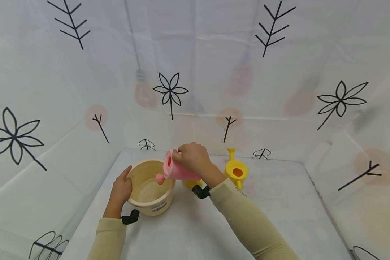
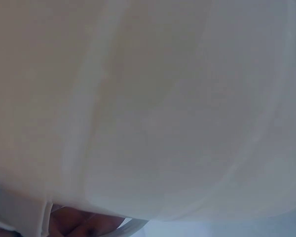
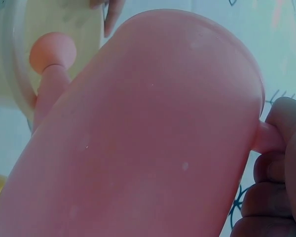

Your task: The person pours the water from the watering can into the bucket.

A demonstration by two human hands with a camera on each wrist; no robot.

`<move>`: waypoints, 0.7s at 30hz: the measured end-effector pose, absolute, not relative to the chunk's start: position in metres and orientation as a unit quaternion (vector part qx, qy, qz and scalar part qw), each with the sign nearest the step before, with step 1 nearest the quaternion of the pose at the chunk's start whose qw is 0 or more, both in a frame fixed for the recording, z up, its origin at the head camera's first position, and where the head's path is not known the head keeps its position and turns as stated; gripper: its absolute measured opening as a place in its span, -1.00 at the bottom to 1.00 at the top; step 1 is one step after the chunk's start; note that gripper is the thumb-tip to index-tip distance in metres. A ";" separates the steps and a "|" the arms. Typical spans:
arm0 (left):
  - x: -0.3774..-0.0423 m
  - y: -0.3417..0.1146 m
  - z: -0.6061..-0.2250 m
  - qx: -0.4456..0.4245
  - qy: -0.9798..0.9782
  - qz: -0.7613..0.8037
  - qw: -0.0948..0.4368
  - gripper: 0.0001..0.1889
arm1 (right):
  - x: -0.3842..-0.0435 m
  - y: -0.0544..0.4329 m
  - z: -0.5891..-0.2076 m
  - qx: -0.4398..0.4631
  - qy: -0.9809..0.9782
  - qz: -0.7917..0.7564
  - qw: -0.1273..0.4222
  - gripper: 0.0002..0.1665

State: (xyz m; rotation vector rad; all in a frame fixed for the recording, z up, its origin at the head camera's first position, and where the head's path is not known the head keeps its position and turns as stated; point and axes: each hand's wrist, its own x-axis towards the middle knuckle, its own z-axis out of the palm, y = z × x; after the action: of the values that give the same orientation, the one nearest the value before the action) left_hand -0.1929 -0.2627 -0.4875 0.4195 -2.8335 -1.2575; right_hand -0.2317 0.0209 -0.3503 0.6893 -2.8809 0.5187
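My right hand (image 1: 195,159) grips the handle of a pink watering can (image 3: 153,123), fingers curled round it. The can is tipped on its side, and its round-tipped spout (image 1: 160,178) points down over the inside of a cream plastic bucket (image 1: 151,206). With my left hand (image 1: 121,186) I hold the bucket's left rim. In the left wrist view the bucket's pale wall (image 2: 153,118) fills nearly everything, with a bit of fingers (image 2: 84,222) at the bottom edge. The bucket stands upright on the white table.
A yellow watering can (image 1: 236,169) stands upright behind my right forearm, spout toward the back. Another yellow thing (image 1: 191,183) is mostly hidden under the pink can. White cloth walls (image 1: 195,43) with printed plants enclose the white table (image 1: 273,206) at the back and sides.
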 end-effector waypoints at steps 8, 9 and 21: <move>-0.193 -0.263 -0.488 0.133 -0.907 -0.399 0.009 -0.39 | -0.232 0.019 -0.350 0.223 -0.957 0.173 0.057 -0.48; -0.193 -0.263 -0.488 0.133 -0.908 -0.398 0.009 -0.39 | -0.232 0.019 -0.350 0.223 -0.958 0.174 0.057 -0.48; -0.192 -0.263 -0.486 0.133 -0.908 -0.398 0.013 -0.38 | -0.232 0.017 -0.349 0.229 -0.957 0.168 0.062 -0.48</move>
State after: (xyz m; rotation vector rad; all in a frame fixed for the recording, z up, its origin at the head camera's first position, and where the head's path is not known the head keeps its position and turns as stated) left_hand -0.1924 -0.2626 -0.4862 0.4133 -2.8286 -1.2407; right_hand -0.2322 0.0169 -0.3486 0.6914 -2.8928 0.5075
